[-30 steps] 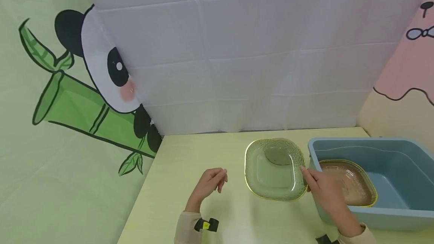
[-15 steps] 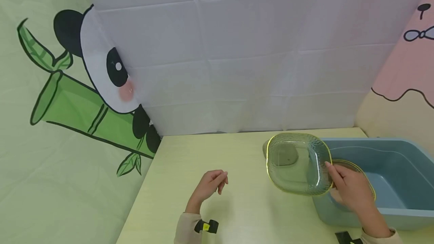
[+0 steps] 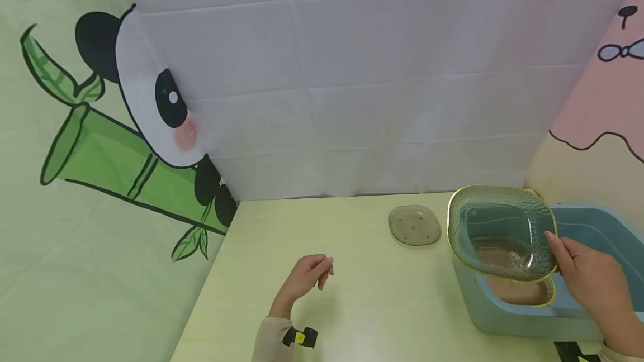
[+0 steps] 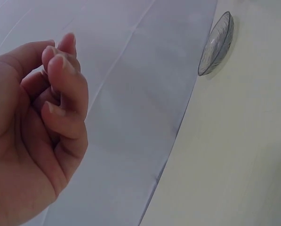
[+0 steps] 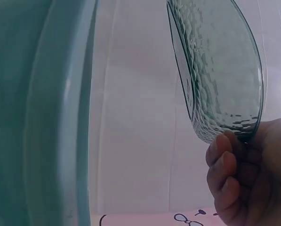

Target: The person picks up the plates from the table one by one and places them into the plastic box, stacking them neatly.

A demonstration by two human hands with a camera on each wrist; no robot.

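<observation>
In the head view my right hand (image 3: 593, 275) pinches the right edge of a clear green glass plate (image 3: 540, 211) with a gold rim. The plate is held up, over the left end of the blue tub (image 3: 478, 295) in this view. In the right wrist view, fingers (image 5: 222, 165) grip the lower end of the textured plate (image 5: 229, 66). A brownish glass plate (image 3: 523, 292) with a gold rim lies in the tub, partly seen through the green one. My left hand (image 3: 307, 277) hangs above the table, loosely curled and holding nothing.
A small smoky glass dish (image 3: 414, 225) sits on the pale yellow table (image 3: 362, 306), near its back. White cloth (image 3: 352, 82) hangs behind the table. A panda-printed cloth (image 3: 100, 144) covers the left side, a pink one (image 3: 604, 105) the right.
My right hand has carried the green plate rightward and up, from above the table to over the tub. The small dish, earlier behind the plate, is now uncovered. My left hand has hardly moved.
</observation>
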